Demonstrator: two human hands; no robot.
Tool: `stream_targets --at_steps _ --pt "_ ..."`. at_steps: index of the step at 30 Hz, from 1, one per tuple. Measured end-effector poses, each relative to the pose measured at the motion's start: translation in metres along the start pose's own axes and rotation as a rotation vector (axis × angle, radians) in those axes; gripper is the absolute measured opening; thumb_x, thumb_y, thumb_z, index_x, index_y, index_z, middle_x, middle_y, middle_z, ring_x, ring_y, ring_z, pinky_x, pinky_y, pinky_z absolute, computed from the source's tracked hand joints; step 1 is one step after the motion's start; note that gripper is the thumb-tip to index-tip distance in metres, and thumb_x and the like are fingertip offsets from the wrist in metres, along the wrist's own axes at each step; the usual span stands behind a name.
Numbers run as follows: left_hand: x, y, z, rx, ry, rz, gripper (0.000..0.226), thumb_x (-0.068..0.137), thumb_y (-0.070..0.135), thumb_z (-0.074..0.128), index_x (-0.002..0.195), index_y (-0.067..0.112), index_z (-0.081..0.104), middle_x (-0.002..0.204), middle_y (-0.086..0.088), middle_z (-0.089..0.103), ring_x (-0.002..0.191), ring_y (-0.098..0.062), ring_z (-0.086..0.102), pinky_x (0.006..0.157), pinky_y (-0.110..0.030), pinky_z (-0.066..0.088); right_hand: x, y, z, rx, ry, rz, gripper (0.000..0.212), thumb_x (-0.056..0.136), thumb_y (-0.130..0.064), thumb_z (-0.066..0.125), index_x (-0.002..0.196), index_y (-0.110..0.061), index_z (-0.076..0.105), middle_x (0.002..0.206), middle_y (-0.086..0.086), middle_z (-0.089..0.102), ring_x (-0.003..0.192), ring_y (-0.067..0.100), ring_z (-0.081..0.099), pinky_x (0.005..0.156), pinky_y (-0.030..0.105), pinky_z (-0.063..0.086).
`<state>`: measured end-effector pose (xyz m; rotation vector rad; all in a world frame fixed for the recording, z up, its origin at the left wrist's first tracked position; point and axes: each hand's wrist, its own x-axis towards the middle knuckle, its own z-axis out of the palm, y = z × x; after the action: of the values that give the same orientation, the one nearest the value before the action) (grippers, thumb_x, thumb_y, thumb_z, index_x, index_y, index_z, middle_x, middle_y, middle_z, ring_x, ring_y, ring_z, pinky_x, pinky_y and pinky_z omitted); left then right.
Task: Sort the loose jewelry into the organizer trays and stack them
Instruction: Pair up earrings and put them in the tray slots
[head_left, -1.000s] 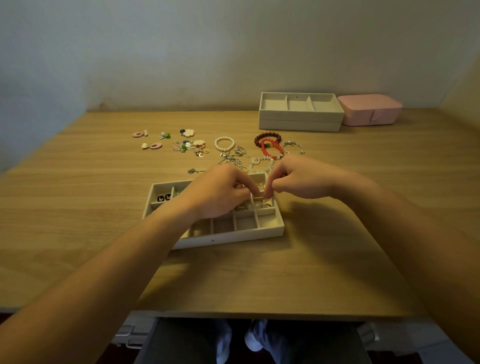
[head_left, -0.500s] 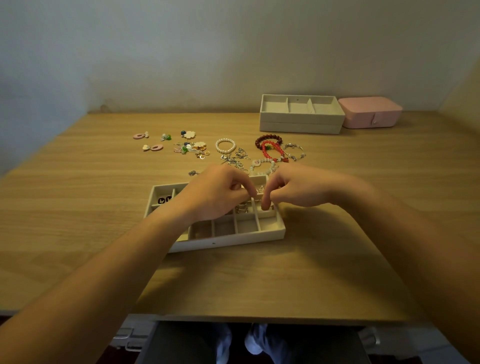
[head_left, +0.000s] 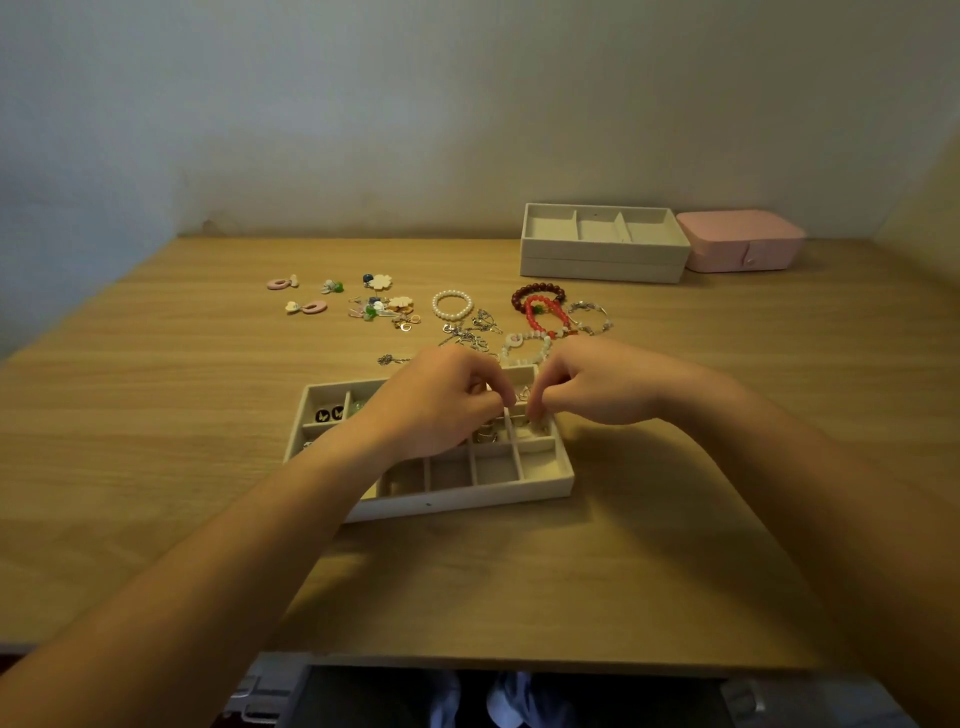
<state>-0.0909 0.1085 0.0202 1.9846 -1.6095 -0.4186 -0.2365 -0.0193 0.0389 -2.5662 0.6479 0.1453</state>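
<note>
1. Cream organizer tray (head_left: 467, 499): long axis left-right across wooden table (head_left: 156, 415), slightly skewed.
2. Left hand (head_left: 441, 405), right hand (head_left: 587, 387): over tray's far-right compartments, fingers curled, tips nearly meeting; pinched item indiscernible.
3. Loose jewelry (head_left: 451, 328): beyond tray.

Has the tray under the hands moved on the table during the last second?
No. The near tray keeps its place relative to the stacked trays at the back; only the camera shifted slightly.

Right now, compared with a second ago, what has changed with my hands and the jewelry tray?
Very little. The left hand and right hand have dipped their curled fingertips slightly lower into the organizer tray, right side. What they pinch, if anything, is too small to tell. Loose jewelry and far trays stayed put.
</note>
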Motion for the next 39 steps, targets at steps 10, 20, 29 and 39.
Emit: stream_targets --at_steps 10,20,29,39 --pt "0.000 -0.003 0.003 0.059 -0.081 0.007 0.026 0.093 0.020 0.058 0.100 0.036 0.077 0.084 0.001 0.072 0.075 -0.014 0.061 0.068 -0.029 0.049 0.000 -0.002 -0.006 0.038 0.048 0.007 0.028 0.098 -0.016 0.054 0.102 -0.021 0.080 0.099 -0.008 0.074 0.096 0.009 0.065 0.092 0.037 0.055" --pt "0.002 0.001 0.000 0.282 -0.168 0.092 0.029 0.094 0.027 0.056 0.110 0.045 0.073 0.102 0.009 0.072 0.082 -0.010 0.058 0.074 -0.028 0.049 0.003 0.000 -0.007 0.067 0.079 -0.009 0.029 0.099 -0.014 0.052 0.098 -0.021 0.080 0.098 -0.014 0.069 0.097 0.002 0.062 0.098 0.036 0.053" --pt "-0.001 0.000 0.003 0.262 -0.145 0.140 0.024 0.092 0.026 0.059 0.103 0.041 0.076 0.089 0.018 0.067 0.076 -0.002 0.055 0.071 -0.029 0.050 0.017 -0.010 -0.016 0.225 0.203 -0.050 0.030 0.099 -0.013 0.052 0.089 -0.025 0.078 0.096 -0.018 0.064 0.097 -0.002 0.058 0.083 0.021 0.046" --pt "0.008 -0.030 -0.050 0.028 0.003 -0.046 0.021 0.096 0.019 0.058 0.090 0.033 0.072 0.081 0.012 0.066 0.068 -0.011 0.058 0.059 -0.024 0.046 0.076 -0.042 -0.022 0.314 0.257 -0.074 0.024 0.102 -0.013 0.051 0.098 -0.020 0.073 0.092 -0.010 0.064 0.085 0.005 0.058 0.067 0.017 0.046"
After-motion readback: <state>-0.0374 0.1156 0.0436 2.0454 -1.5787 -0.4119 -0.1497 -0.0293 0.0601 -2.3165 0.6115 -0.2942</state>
